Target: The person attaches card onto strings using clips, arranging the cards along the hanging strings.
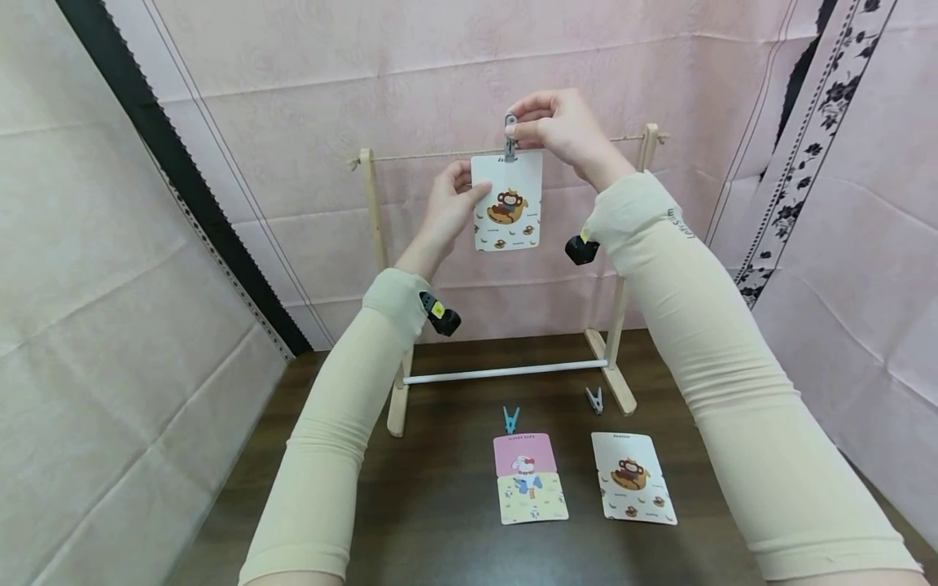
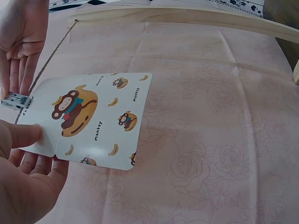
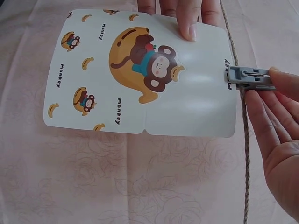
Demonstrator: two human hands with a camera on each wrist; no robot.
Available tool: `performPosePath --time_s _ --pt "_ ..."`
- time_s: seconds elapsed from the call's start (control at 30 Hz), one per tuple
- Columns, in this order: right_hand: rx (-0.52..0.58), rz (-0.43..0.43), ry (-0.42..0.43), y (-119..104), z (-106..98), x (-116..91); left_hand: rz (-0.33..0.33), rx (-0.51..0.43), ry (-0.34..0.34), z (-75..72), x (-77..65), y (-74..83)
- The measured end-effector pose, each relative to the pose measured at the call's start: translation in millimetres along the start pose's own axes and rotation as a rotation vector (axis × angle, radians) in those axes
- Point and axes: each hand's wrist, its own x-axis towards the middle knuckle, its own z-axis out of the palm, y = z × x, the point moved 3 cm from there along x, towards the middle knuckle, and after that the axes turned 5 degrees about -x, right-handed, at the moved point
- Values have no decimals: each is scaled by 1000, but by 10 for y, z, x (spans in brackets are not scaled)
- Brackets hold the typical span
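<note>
On a clock face laid over the head view, a white monkey card [image 1: 507, 205] was held upright just off centre, towards 1 o'clock, its top edge against a cord [image 1: 432, 154] strung across a wooden rack [image 1: 617, 317]. The left hand [image 1: 445, 203], at the card's 9 o'clock edge, pinched it between thumb and fingers. The right hand [image 1: 560, 130], at the card's 1 o'clock, was clamped on the tail of a grey clothespin [image 1: 510, 140], whose nose overlapped cord and card; whether it had bitten fully could not be told. On the dark table [image 1: 454, 496], a pink card [image 1: 529, 480] lay between 5 and 6 o'clock, a blue clothespin [image 1: 511, 421] at its 12 o'clock edge; a second monkey card [image 1: 633, 478] lay between 4 and 5, a loose grey clothespin [image 1: 596, 401] near 4. The step in hand appeared to be fastening the card to the cord; the next move seemed to call for easing the right fingers' squeeze while the left steadied the card
</note>
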Motion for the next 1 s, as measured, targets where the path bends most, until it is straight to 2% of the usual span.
performPosePath --time_s 0.3,0.53,1.0 --pt "-14 29 -6 54 5 -9 -5 9 -9 14 -4 -35" --pt "-45 29 -10 45 -13 -16 -23 24 -5 25 7 -4" --pt "22 57 -20 73 8 -13 7 -17 0 46 -16 10"
